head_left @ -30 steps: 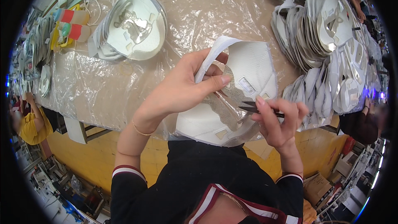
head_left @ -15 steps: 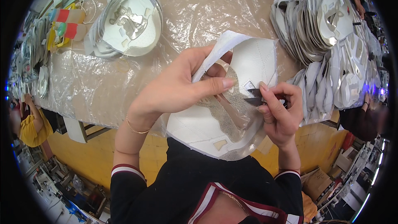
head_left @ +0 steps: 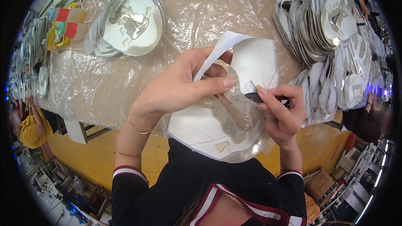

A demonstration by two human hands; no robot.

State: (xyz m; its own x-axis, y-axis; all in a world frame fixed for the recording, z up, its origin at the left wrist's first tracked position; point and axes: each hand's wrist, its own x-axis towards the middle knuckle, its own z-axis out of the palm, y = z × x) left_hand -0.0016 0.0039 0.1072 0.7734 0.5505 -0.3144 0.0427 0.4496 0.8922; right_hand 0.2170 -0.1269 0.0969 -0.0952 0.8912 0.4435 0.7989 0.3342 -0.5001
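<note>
A white shoe upper [head_left: 190,127] with a glittery silver overlay is held up over the table's near edge. My left hand [head_left: 180,84] grips its raised edge, the thumb on the inner side near the silver part and the other fingers partly hidden behind. Dark thread snips [head_left: 253,97] are closed inside my right hand [head_left: 285,111], their tips pointing left at the upper. Just above the blades sits a small rectangular label [head_left: 250,86] on the white lining. Whether the blades touch the upper I cannot tell.
Clear plastic sheeting [head_left: 201,8] covers the table. Nested uppers [head_left: 153,37] lie at the far left, beside bottles with red bands [head_left: 75,31]. Taller stacks of uppers [head_left: 310,33] fill the right side. A person in yellow [head_left: 31,123] is at the left edge, another in dark clothing [head_left: 363,121] at the right.
The snips' blades stood apart before and now appear together. My right hand has shifted slightly left toward the label, and the upper has tilted a little.
</note>
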